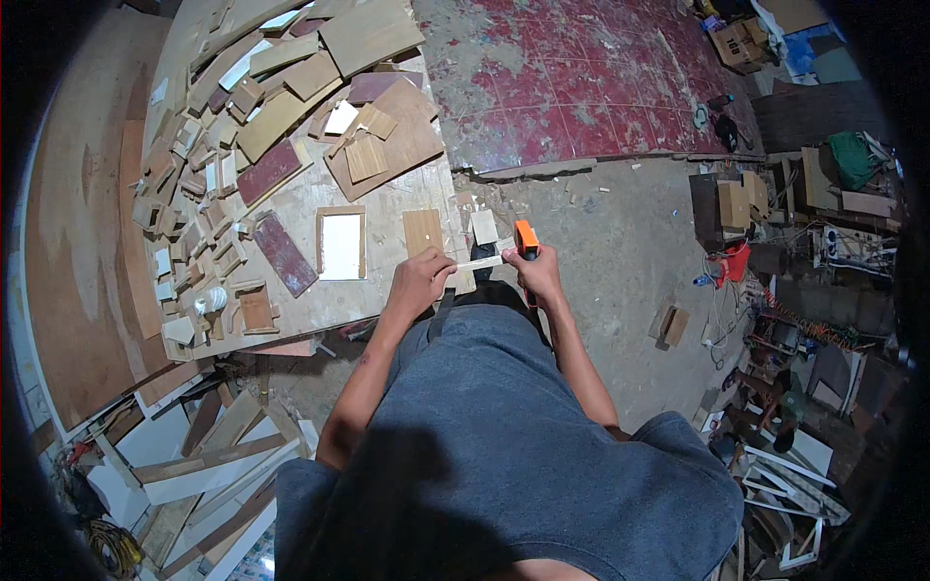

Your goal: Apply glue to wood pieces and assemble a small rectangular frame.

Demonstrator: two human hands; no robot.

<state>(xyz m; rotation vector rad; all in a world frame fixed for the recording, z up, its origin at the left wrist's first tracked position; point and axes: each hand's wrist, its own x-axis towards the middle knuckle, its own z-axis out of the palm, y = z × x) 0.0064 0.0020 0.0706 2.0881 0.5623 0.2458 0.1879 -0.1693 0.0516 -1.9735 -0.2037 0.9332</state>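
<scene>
My right hand is closed round an orange-and-black tape measure, just past the workbench's right edge. A narrow pale strip spans the gap to my left hand, whose fingers pinch its other end. Whether this strip is the tape's blade or a thin piece of wood, I cannot tell. Beyond my left hand, a light brown wooden panel lies flat on the workbench. Left of it is a shallow wooden frame with a white inside. A small pale board shows beyond the strip.
Many wood offcuts and small wooden pieces crowd the bench's far and left parts. A reddish board lies near the frame. Scrap boards lean below left. Tools, cables and a red container line the right side.
</scene>
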